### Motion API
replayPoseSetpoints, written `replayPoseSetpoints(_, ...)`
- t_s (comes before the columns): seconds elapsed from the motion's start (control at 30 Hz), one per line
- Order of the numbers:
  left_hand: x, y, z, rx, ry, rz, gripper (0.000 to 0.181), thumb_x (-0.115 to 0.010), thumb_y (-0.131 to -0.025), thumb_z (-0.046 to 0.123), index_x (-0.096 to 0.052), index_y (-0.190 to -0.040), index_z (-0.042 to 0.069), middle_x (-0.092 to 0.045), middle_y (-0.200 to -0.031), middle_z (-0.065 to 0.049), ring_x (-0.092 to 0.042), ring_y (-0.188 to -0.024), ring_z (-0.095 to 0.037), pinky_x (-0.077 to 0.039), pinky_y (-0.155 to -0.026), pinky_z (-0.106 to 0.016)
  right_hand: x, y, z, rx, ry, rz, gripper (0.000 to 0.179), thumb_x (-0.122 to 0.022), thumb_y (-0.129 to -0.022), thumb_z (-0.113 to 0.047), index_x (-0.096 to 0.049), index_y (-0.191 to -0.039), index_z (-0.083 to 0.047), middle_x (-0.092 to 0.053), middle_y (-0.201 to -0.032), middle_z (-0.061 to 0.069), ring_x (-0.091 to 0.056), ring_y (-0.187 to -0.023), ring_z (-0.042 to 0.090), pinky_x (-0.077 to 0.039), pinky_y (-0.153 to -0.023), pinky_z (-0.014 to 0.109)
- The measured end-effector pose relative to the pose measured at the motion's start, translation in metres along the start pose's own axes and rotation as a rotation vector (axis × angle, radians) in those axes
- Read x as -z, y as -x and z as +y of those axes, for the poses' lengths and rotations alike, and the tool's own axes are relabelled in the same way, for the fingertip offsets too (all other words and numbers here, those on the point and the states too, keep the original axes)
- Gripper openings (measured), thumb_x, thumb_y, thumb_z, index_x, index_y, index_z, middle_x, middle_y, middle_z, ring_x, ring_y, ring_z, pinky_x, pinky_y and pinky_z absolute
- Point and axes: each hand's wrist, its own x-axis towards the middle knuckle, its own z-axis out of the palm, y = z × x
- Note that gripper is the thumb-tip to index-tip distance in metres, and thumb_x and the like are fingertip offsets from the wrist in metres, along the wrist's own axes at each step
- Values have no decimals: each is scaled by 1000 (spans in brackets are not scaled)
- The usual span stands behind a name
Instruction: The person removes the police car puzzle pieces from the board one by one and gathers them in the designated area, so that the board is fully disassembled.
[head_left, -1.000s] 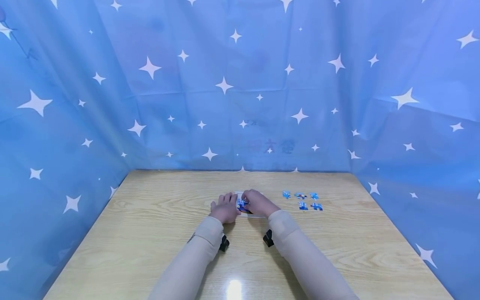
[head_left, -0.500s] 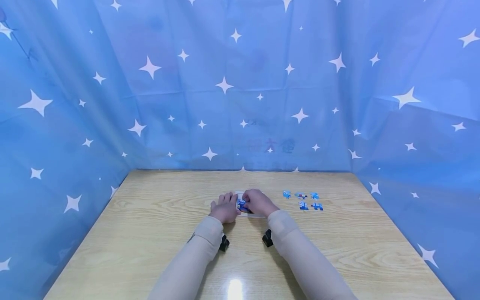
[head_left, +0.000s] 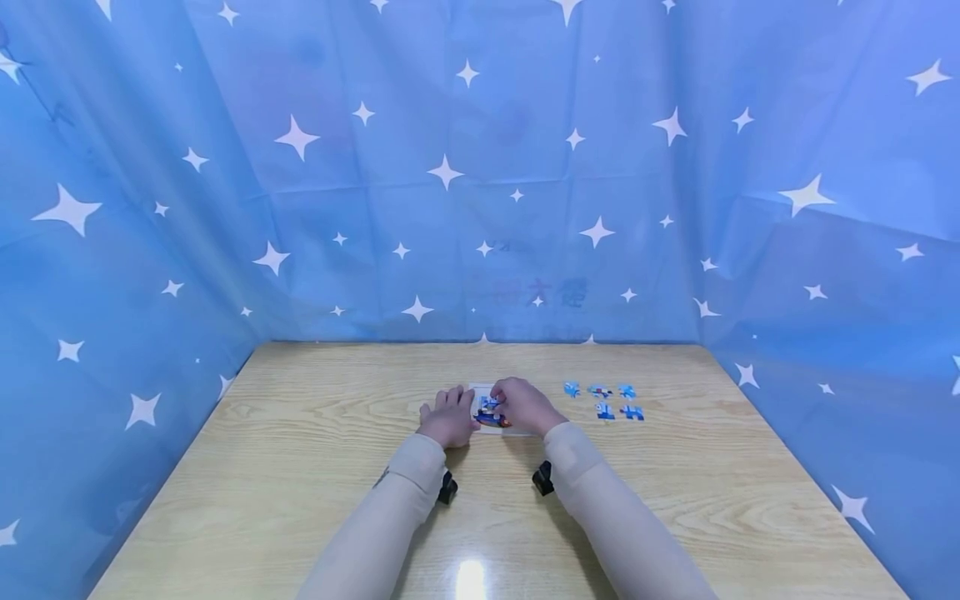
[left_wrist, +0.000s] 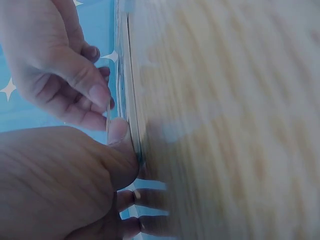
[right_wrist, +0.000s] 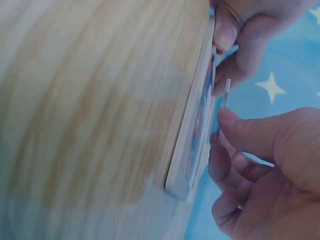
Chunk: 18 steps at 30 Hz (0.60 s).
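A shallow jigsaw tray [right_wrist: 181, 172] with a pale rim lies flat on the table. Its colourful picture [head_left: 491, 421] shows between the two hands in the head view. My left hand [head_left: 450, 419] rests at the tray's left side, fingers extended forward, and its thumb [left_wrist: 120, 137] presses at the near edge. Over the tray, my right hand [head_left: 521, 406] pinches a thin jigsaw piece [right_wrist: 227, 92] between thumb and forefinger. That piece is seen edge-on in the right wrist view, standing off the tray's surface; its printed face is hidden there.
Several loose blue jigsaw pieces [head_left: 604, 411] lie in two rows to the right of the tray. The wooden table [head_left: 330, 467] ends at a blue curtain [head_left: 375, 208] with white stars, which also closes in both sides.
My right hand has shifted slightly right, pinching a piece, and more of the tray's picture shows. My left hand has stayed at the tray's left side.
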Motion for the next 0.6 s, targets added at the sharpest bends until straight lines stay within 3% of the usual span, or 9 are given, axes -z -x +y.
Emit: replayPoseSetpoints(0.6,1,3,-1,-11,26,7,64,-52,-106,37,-28,-162,19,-20,-167,-8,-17,-152,-31,-18,-115,-64,28,26,42,-78,-57,64,24,-66,-95,2,-68,-119,-1,-67,-112,10,-62,-108,28,-51,-95,47)
